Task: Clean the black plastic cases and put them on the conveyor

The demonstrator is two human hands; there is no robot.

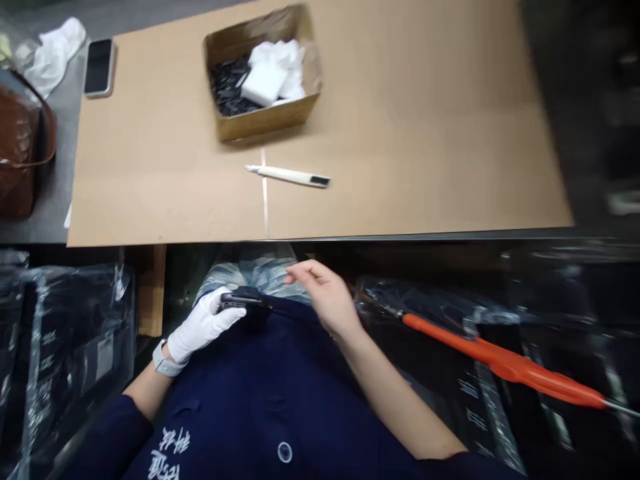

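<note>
My left hand [203, 325], in a white glove, grips a small black plastic part [243, 298] in front of my lap. Thumb and fingers close around the part's left end, while its right end sticks out free. My right hand [327, 293] is bare and hovers to the right of the part, apart from it. Its fingers are loosely bent and point left, and nothing shows between them. On the cardboard-covered table [425, 133] ahead lies a white-handled craft knife [293, 176], its blade to the left.
A cardboard box [265, 123] holds black pieces and white crumpled material. A phone [99, 68] lies at the table's left, near a brown bag [17, 147]. Plastic-wrapped black goods [80, 347] stand left below the table edge. An orange tool [505, 360] hangs at right.
</note>
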